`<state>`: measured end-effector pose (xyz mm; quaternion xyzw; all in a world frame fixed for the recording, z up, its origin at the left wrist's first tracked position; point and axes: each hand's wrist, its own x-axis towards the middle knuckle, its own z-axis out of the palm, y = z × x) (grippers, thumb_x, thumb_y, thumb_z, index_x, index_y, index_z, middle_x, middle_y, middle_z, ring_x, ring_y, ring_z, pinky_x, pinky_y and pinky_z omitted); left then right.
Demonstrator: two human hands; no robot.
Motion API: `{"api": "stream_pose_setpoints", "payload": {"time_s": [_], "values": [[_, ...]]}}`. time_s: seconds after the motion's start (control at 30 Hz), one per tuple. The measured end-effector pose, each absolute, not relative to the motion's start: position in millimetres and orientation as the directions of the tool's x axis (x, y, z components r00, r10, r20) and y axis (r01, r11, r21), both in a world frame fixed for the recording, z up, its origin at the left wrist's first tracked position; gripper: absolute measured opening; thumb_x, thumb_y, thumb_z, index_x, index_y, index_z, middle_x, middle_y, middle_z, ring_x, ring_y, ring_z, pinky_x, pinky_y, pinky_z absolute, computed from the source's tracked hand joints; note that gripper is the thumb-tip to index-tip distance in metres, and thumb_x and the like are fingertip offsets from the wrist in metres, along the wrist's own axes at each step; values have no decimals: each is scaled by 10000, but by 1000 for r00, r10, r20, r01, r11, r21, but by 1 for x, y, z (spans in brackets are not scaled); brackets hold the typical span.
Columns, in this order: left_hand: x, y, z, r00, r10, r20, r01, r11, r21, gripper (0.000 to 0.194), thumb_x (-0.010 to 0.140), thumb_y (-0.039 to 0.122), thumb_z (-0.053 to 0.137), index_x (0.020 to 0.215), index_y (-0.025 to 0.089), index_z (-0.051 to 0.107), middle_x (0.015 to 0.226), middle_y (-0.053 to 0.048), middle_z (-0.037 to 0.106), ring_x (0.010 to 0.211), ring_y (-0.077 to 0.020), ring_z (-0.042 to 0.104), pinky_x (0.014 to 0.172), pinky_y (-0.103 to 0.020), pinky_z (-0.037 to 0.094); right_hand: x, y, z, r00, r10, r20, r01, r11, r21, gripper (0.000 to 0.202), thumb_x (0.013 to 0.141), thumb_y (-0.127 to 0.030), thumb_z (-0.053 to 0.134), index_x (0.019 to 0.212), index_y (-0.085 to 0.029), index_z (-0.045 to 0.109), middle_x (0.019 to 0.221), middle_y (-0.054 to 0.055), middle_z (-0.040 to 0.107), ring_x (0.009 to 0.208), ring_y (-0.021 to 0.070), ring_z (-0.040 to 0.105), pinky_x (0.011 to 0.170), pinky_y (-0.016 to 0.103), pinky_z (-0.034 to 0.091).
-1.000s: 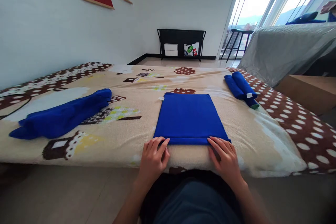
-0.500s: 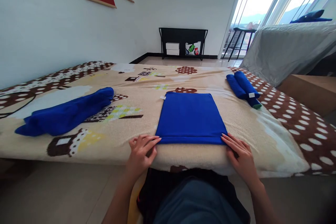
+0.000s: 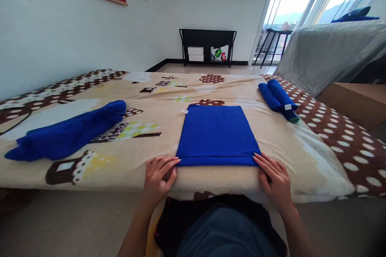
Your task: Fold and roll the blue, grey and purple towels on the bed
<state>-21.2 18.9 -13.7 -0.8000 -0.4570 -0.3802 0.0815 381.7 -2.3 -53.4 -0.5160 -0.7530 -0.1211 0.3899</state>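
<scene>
A blue cloth (image 3: 217, 132) lies flat on the patterned blanket (image 3: 211, 180), with a narrow fold along its near edge and a white tag at its far left corner. At the near left corner, my left hand (image 3: 159, 176) has its fingertips on the fold, thumb bent beneath the fingers. My right hand (image 3: 275, 176) touches the near right corner in a similar pose, its fingertips on the cloth's edge. Both hands look closed on the corners of the fold.
A crumpled blue cloth (image 3: 69, 132) lies on the left. Rolled blue cloths (image 3: 277, 96) rest at the right, near the dotted border. Beyond the bed stand a black rack (image 3: 208, 46) and a stool (image 3: 274, 42); a cardboard box (image 3: 356, 100) is at the right.
The view has shifted slightly. My left hand's fingers have drawn closer together at the near left corner; my right hand remains at the near right corner. The cloth still lies flat.
</scene>
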Motion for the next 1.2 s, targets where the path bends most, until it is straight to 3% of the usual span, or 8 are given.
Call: {"api": "stream_pose_setpoints", "payload": {"time_s": [0.37,0.87,1.2], "values": [[-16,26,-20,263,645,717,813,-548,195,271,870,88,572,1081,238,651,1037,-37,718,983,-231,609,873,-406,425,381,-2,-55,-181,669,721,876,443,-191,449,944,-183,463,1366,-285,577,1359,8,624,1290,227,564,1041,440,398],[-20,23,-25,286,625,726,814,-558,160,411,867,82,570,1223,279,628,1090,-35,719,998,-234,615,885,-405,437,380,-1,-58,-169,667,726,886,425,-184,473,923,-177,460,1365,-291,582,1358,8,624,1287,230,569,1051,436,405],[-22,23,-26,280,626,728,812,-559,168,396,879,79,570,1219,270,637,1090,-31,722,1011,-230,617,890,-396,434,379,0,-59,-183,645,742,880,443,-169,458,938,-185,470,1376,-280,562,1362,13,622,1294,230,560,1028,438,404]]}}
